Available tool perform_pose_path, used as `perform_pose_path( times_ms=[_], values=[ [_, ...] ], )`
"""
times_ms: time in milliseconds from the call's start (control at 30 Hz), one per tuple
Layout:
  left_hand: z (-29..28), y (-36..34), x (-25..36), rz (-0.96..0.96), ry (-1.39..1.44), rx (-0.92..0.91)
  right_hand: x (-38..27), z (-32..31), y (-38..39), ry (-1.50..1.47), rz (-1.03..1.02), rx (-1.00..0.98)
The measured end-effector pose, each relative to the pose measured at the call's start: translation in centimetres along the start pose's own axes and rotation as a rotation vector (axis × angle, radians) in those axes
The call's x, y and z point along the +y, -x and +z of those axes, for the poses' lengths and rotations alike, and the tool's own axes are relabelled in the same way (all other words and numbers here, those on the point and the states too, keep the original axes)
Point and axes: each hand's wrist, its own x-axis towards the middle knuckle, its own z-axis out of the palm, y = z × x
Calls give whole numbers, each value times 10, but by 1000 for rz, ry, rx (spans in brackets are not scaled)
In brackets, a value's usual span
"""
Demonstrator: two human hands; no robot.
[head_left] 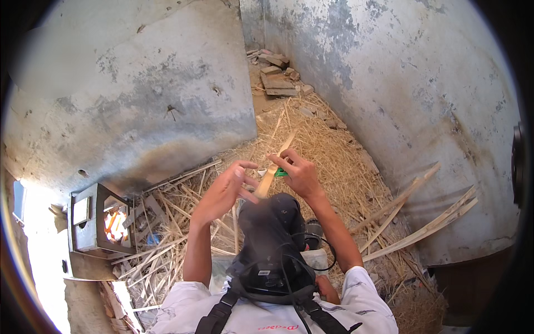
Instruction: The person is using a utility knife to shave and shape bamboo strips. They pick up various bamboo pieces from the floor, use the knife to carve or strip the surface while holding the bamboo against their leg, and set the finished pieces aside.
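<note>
A pale, flat wooden strip (pixel 267 182) slants up and away from just above my dark-clad knees. My right hand (pixel 301 175) is closed at its right side, with fingers around a small green tool (pixel 281 172) pressed near the strip. The tool's working end is mostly hidden, so its kind is unclear. On the strip's other side is my left hand (pixel 224 188), fingers spread and apart. Its fingertips reach close to the strip, but whether they touch it I cannot tell.
Thin shavings (pixel 339 161) cover the floor. Long split strips (pixel 425 231) lean by the right wall. Loose wooden pieces (pixel 161 261) lie left, beside a boxy dark-framed case (pixel 92 222) with bright orange inside. Bricks (pixel 278 83) are piled in the far corner.
</note>
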Motion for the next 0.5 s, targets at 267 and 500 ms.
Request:
perform_pose_path(
  times_ms=[267,500],
  values=[
    [18,-5,-29,-145,288,-105,1,3,17,110,-95,30],
    [5,13,-51,-107,211,7,16,-19,62,26,249,-52]
  ],
)
